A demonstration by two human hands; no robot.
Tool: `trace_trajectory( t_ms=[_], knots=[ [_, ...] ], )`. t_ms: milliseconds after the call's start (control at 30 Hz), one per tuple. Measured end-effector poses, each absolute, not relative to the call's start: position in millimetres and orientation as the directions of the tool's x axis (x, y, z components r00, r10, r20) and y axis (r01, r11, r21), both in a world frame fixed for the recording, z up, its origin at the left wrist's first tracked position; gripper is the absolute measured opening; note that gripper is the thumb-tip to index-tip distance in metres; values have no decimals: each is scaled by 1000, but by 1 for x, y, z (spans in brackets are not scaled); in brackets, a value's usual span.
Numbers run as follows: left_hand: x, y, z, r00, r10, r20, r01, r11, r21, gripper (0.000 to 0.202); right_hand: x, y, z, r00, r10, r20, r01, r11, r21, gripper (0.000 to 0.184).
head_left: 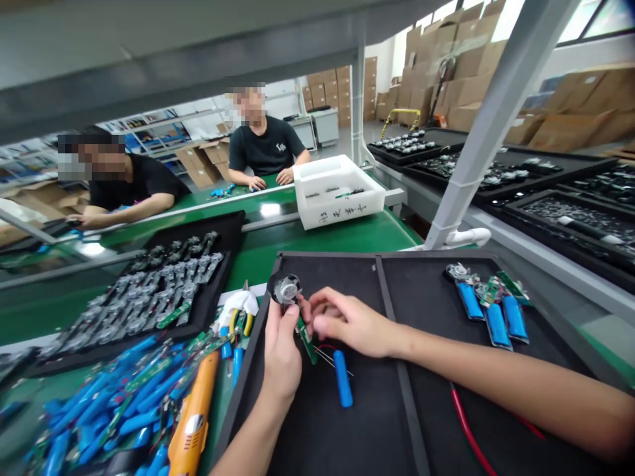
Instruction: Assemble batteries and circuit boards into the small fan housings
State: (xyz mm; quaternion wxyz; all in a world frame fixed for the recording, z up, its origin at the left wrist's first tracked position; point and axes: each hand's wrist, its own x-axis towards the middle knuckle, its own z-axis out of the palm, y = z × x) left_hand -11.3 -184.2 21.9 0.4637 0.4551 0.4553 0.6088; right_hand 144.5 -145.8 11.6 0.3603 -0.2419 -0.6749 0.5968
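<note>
My left hand (282, 350) is closed around a small assembly with a round silver-and-black motor-like part (288, 289) at its top and a narrow green circuit board (305, 340) below. Beside the board, my right hand (344, 322) has its fingertips pinched together; whatever lies between them is hidden. A blue cylindrical battery (342, 379) hangs or rests just below, with a red wire and thin metal leads running near the board. Both hands are over a black divided tray (364, 436).
More battery-and-board assemblies (493, 311) lie at the tray's right. An orange electric screwdriver (196, 416), yellow-handled pliers (242, 320) and a heap of blue batteries (119, 410) are left. Beyond stand a white bin (342, 211) and a tray of silver parts (233, 231). Two people sit opposite.
</note>
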Motion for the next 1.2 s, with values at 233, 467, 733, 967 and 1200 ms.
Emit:
trace_trajectory(
  t_ms=[233,467,733,967,1200],
  knots=[
    [-16,-182,19,-144,987,74,-118,-92,989,21,138,-149,-7,-584,797,155,8,196,-981,53],
    [-17,-177,8,-64,998,17,-169,-27,985,39,135,-153,-6,-516,827,222,32,278,-960,25],
    [-19,-173,13,-135,991,6,-153,-26,988,38,143,-150,2,-522,827,211,101,305,-947,21],
    [-16,-175,18,-59,997,-49,-346,26,938,40,141,-147,-5,-569,799,193,-69,188,-980,31],
    [-17,-175,19,-31,993,-116,-397,94,913,43,142,-147,-2,-526,816,241,-86,231,-969,31]
  ],
)
